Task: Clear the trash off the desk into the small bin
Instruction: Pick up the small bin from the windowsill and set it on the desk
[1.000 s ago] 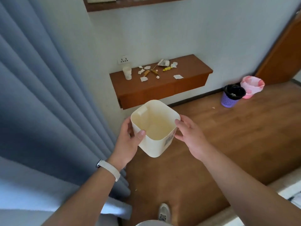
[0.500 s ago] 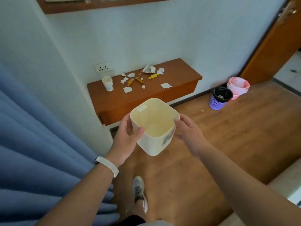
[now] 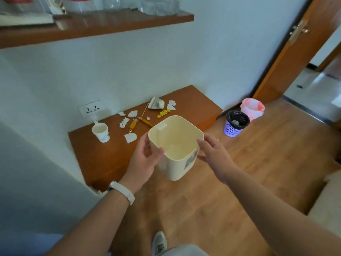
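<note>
Nearest the camera, both forearms reach forward over the wood floor, a white wristband (image 3: 122, 191) on the left one. Just beyond, the bin (image 3: 177, 169) hangs in the air, upright and mouth up, with nothing showing inside. The left grip (image 3: 145, 159) clasps its left wall, thumb hooked over the rim. The right grip (image 3: 214, 154) holds the right corner, fingers on the rim and thumb against the wall below. The bin seems to be at the front edge of the table (image 3: 103, 154), though I cannot tell whether it is over the wood or just short of it.

The step in hand looks like bringing the bin to the trash. It would go best held level and set on the bare wood near the front, freeing both grips. Alternatively, one grip could tuck the rim under the table edge while the other sweeps.

Farther back lie torn paper scraps (image 3: 130, 138), an amber candy (image 3: 133, 124), a yellow one (image 3: 162, 113), a thin stick (image 3: 145, 109) and a crumpled wrapper (image 3: 156, 104). A paper cup (image 3: 101, 131) stands apart to the left. The scraps are light and would likely scatter under a fast sweep. Beyond the table's right end, two larger baskets (image 3: 234, 124) stand on the floor; they are probably not the target.
</note>
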### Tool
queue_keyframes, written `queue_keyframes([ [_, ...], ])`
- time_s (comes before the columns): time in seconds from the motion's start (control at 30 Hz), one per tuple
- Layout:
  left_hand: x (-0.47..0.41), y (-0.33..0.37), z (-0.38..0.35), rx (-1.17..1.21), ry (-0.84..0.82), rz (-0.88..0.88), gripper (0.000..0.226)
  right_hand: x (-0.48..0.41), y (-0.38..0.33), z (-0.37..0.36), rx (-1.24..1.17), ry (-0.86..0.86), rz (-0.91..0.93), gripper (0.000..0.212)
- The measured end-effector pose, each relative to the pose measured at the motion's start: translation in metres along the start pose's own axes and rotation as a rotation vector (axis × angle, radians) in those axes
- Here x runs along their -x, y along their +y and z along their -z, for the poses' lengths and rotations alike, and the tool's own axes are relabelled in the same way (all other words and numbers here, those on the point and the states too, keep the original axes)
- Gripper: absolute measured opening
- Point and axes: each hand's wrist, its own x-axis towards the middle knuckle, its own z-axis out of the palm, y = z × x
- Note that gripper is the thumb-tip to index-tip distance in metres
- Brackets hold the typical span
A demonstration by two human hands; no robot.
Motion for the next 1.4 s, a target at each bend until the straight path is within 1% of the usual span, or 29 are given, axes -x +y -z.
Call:
queue_keyframes([
  [0.17,-0.052,0.002,0.008,0.022,-0.073,-0.033,0.070,-0.037,-0.010,-0.001,-0.015,0.064,0.004,0.023],
  [0.27,-0.073,0.004,0.006,0.028,-0.093,-0.048,0.080,-0.053,-0.016,0.004,-0.022,0.082,0.016,0.023],
  [0.37,-0.095,0.004,0.001,0.023,-0.103,-0.050,0.086,-0.070,-0.019,0.012,-0.011,0.104,0.018,0.023],
  [0.53,-0.129,0.003,-0.017,-0.031,-0.138,-0.052,0.081,-0.096,-0.015,0.034,-0.041,0.130,0.023,0.020],
  [0.63,-0.151,0.004,-0.032,-0.055,-0.160,-0.044,0.072,-0.121,-0.011,0.051,-0.046,0.113,0.009,0.020],
  [0.7,-0.166,0.005,-0.043,-0.078,-0.150,-0.031,0.069,-0.142,-0.010,0.064,-0.040,0.091,0.008,0.019],
  [0.83,-0.204,0.006,-0.069,-0.134,-0.112,-0.007,0.071,-0.193,-0.004,0.094,-0.056,0.041,0.010,0.021],
  [1.07,-0.271,0.010,-0.147,-0.157,-0.008,0.052,0.064,-0.275,0.004,0.172,-0.071,-0.057,-0.013,0.021],
  [1.17,-0.296,0.014,-0.178,-0.163,0.033,0.079,0.060,-0.306,0.007,0.204,-0.038,-0.100,-0.028,0.024],
  [1.27,-0.318,0.018,-0.192,-0.219,0.056,0.096,0.055,-0.334,0.007,0.223,-0.020,-0.138,-0.022,0.027],
  [1.4,-0.344,0.018,-0.196,-0.299,0.090,0.136,0.055,-0.359,0.003,0.231,0.015,-0.142,-0.038,0.032],
])
